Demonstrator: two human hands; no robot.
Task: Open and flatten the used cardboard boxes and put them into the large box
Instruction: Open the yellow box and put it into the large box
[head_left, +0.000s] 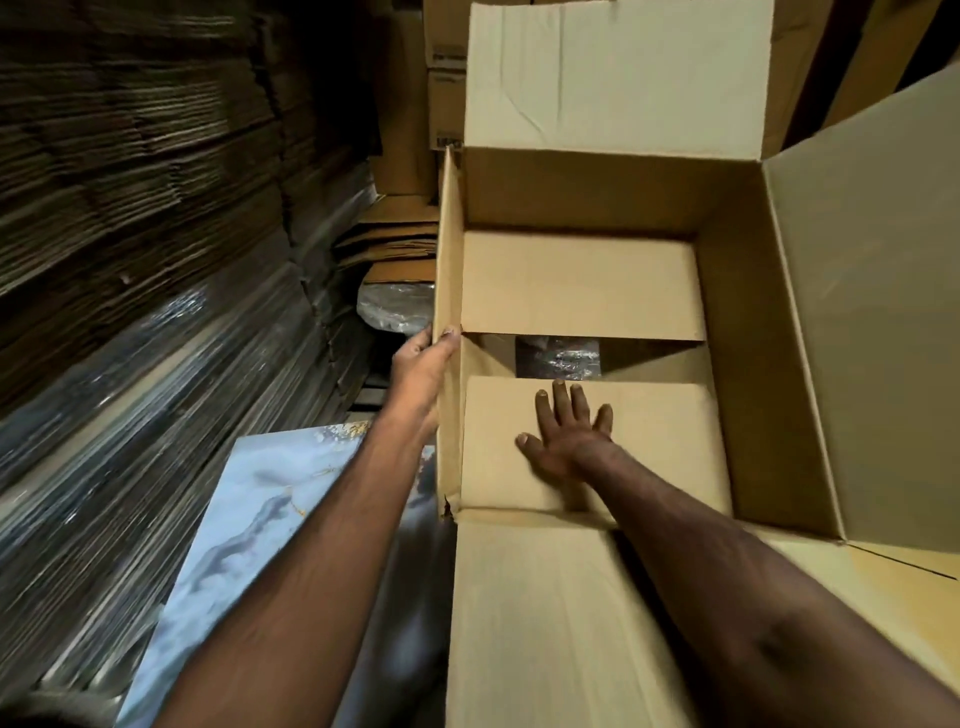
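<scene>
box mouth open from above, its upright flaps fencing left and right. bottom flaps leave a narrow gap between them. stacked cardboard crowds the left aisle.
</scene>
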